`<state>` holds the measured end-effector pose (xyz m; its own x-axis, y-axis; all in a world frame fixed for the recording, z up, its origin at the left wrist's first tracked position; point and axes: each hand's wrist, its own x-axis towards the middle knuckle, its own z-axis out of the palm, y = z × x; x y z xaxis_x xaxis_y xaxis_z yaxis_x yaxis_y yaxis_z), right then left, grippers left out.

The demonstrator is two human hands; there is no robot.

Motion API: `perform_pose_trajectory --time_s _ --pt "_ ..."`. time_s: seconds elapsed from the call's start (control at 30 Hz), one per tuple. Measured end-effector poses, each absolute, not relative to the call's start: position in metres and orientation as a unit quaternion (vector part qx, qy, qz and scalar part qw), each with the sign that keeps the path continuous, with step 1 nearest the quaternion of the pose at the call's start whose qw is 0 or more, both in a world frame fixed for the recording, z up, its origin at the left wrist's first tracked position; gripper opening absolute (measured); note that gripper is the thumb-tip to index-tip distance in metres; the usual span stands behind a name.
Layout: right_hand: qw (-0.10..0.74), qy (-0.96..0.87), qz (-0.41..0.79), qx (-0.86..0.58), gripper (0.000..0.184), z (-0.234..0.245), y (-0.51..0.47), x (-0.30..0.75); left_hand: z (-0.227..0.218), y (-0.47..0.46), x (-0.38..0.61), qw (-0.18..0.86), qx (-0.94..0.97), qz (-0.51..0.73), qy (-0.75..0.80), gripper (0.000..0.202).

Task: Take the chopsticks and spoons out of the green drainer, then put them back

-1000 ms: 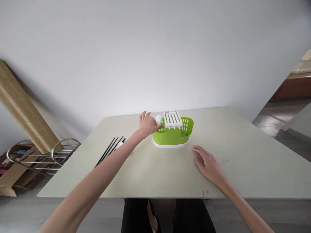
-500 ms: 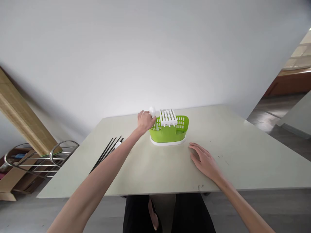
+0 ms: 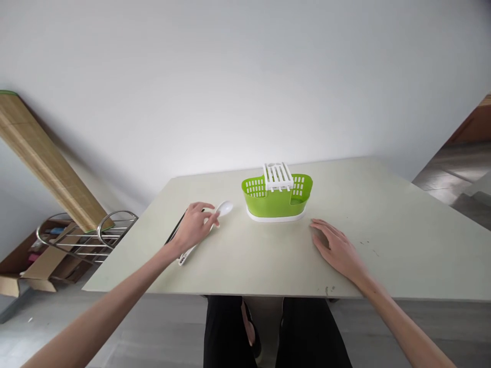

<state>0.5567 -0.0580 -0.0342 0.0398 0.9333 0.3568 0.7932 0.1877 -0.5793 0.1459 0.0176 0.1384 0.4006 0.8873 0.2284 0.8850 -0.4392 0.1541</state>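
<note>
A white spoon (image 3: 224,208) lies on the table left of the basket, its handle slanting toward the near edge. Over the middle of that handle is my left hand (image 3: 195,225), fingers parted and bent, thumb close to the spoon. Whether they touch cannot be made out. Dark chopsticks (image 3: 174,231) lie mostly hidden behind this hand. A green basket (image 3: 276,204) with a white base stands near the middle, a white slatted rack (image 3: 279,176) across its top. My right hand (image 3: 337,250) rests open on the table, to the right of the basket and nearer to me.
The pale table (image 3: 261,266) reaches back to the wall. On the floor to the left are a metal rack (image 3: 103,237), cardboard boxes (image 3: 49,260) and a leaning rolled mat (image 3: 53,161). My legs are below the table's front edge.
My left hand has moved from the basket down to the left, and the white spoon it held there now lies on the table. My right hand stays resting. The view has shifted slightly.
</note>
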Motion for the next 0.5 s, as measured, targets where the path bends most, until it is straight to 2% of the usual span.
perform_pose_trajectory --time_s 0.2,0.3,0.5 --pt "0.334 -0.689 0.093 -0.636 0.042 -0.033 -0.06 0.557 0.082 -0.013 0.123 -0.084 0.835 0.096 0.535 0.051" --pt "0.333 -0.69 0.087 -0.636 0.043 -0.032 -0.061 0.558 0.074 -0.015 0.121 -0.102 0.828 0.076 0.546 0.048" --pt "0.317 -0.687 0.095 -0.647 0.042 -0.03 -0.062 0.558 0.066 -0.014 0.119 -0.121 0.819 0.047 0.559 0.054"
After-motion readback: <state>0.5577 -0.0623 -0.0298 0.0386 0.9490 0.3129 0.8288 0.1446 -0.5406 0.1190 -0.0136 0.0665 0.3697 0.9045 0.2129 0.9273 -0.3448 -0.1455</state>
